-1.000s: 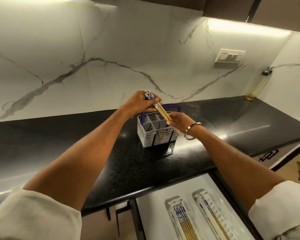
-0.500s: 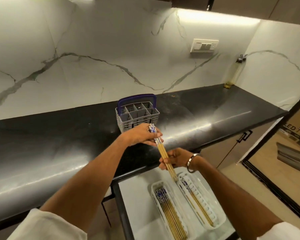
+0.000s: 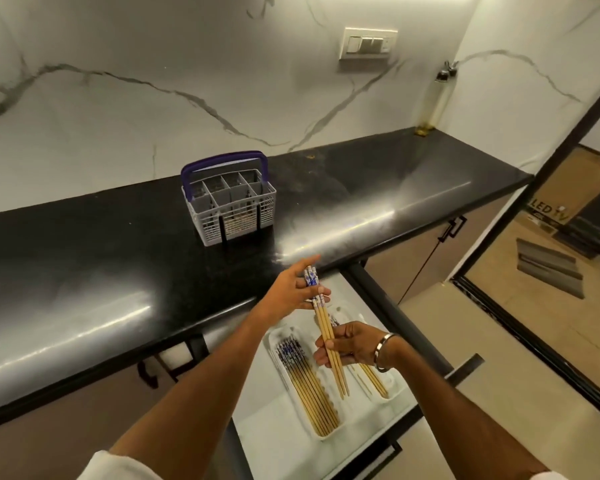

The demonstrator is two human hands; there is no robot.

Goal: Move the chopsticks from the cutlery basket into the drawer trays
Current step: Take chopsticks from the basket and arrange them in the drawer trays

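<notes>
Fingers (image 3: 321,290) of left hand (image 3: 291,292) pinching patterned tops of chopsticks (image 3: 328,336), right hand (image 3: 354,348) curled round mid-shafts | bundle held tilted above drawer trays (image 3: 340,415) | basket (image 3: 231,206) on table (image 3: 84,271) | light, stiff, likely slippery; grip mid-length.

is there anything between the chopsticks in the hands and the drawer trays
Nothing visible. The held chopsticks hang over the open drawer, between the left tray and the right tray; both already hold chopsticks but are uncovered.
</notes>
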